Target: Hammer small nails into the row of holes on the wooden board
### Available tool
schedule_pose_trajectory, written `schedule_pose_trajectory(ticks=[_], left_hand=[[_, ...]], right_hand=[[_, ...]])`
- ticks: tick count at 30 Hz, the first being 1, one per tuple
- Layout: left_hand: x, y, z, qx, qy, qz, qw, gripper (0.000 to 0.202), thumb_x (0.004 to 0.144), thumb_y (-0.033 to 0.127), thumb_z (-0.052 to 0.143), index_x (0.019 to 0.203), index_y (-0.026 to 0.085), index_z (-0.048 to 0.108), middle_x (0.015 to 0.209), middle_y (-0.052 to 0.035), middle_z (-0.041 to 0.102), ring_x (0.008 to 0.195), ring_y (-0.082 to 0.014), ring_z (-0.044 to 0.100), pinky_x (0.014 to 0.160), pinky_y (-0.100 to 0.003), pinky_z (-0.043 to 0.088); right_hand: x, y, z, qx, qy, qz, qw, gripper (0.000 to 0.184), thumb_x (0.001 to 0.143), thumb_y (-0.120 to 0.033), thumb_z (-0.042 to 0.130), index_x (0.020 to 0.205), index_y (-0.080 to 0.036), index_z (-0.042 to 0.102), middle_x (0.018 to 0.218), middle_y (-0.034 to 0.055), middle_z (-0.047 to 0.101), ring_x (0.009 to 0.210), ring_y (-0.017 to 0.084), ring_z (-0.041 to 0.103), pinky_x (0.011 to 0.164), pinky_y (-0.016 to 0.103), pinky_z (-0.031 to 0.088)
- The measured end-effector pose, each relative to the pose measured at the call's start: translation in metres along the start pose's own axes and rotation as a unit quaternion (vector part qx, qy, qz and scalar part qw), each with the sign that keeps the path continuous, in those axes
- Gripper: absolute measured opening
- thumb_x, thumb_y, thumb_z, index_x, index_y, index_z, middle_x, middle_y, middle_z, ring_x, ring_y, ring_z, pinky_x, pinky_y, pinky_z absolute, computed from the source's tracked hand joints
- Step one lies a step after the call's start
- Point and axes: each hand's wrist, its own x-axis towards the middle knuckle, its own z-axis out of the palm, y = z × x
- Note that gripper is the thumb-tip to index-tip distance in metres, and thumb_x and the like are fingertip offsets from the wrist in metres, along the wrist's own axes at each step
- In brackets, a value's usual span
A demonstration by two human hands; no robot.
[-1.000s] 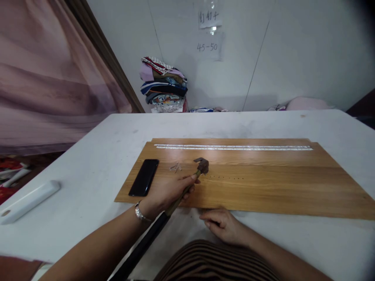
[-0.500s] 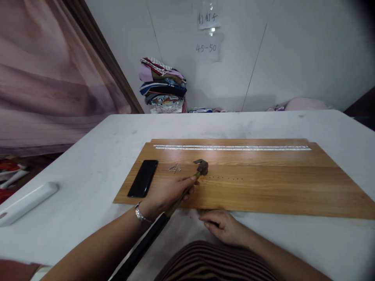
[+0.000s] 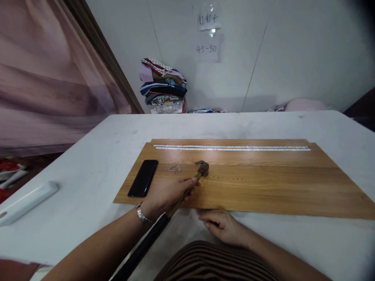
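My left hand [image 3: 172,191] is closed around the wooden part of a claw hammer's handle, just below the head. The rusty head of the claw hammer [image 3: 203,168] is over the wooden board [image 3: 287,183], at the left end of a row of small dark dots [image 3: 228,178]. The black grip slants back beneath my left forearm. My right hand [image 3: 224,226] rests on the table by the board's front edge, fingers loosely curled, with nothing visible in them. Several loose nails [image 3: 175,168] lie on the board, left of the hammer head.
A black phone [image 3: 143,178] lies on the board's left side. Two white ruler-like strips [image 3: 231,148] run along its back. A white elongated object [image 3: 29,203] sits on the white table [image 3: 88,156] at left. Folded clothes [image 3: 163,86] are stacked behind the table.
My left hand and the hammer have shifted very slightly to the right. My right hand, the nails and the phone have stayed where they were.
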Motion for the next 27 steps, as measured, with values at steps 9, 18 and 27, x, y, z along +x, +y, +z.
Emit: schedule_pose_trajectory(ticks=[9, 18, 27], left_hand=[[0.0017, 0.0007, -0.0040, 0.001, -0.009, 0.011, 1.000, 0.048, 0.079, 0.058, 0.052, 0.097, 0.013, 0.059, 0.063, 0.0043, 0.047, 0.048, -0.0060, 0.036, 0.046, -0.021, 0.025], [0.0006, -0.0010, -0.0030, 0.012, -0.004, 0.015, 1.000, 0.046, 0.080, 0.056, 0.052, 0.095, 0.013, 0.060, 0.064, 0.0034, 0.049, 0.049, -0.0066, 0.038, 0.046, -0.022, 0.028], [0.0027, -0.0021, -0.0054, 0.006, -0.005, 0.006, 1.000, 0.050, 0.078, 0.060, 0.053, 0.096, 0.014, 0.059, 0.063, 0.0048, 0.047, 0.047, -0.0057, 0.038, 0.045, -0.021, 0.026]], right_hand=[[0.0012, 0.0016, 0.0000, -0.018, 0.006, -0.019, 1.000, 0.029, 0.088, -0.019, 0.046, 0.105, -0.017, 0.069, 0.084, 0.0063, 0.073, 0.074, 0.016, 0.066, 0.068, 0.024, 0.050], [0.0011, -0.0032, -0.0008, -0.005, 0.003, -0.003, 1.000, 0.029, 0.087, -0.017, 0.045, 0.102, -0.016, 0.070, 0.084, 0.0061, 0.073, 0.073, 0.016, 0.066, 0.068, 0.024, 0.050], [0.0009, -0.0021, 0.0002, -0.011, 0.001, -0.002, 1.000, 0.027, 0.088, -0.018, 0.047, 0.102, -0.019, 0.070, 0.088, 0.0058, 0.074, 0.077, 0.016, 0.067, 0.072, 0.025, 0.050]])
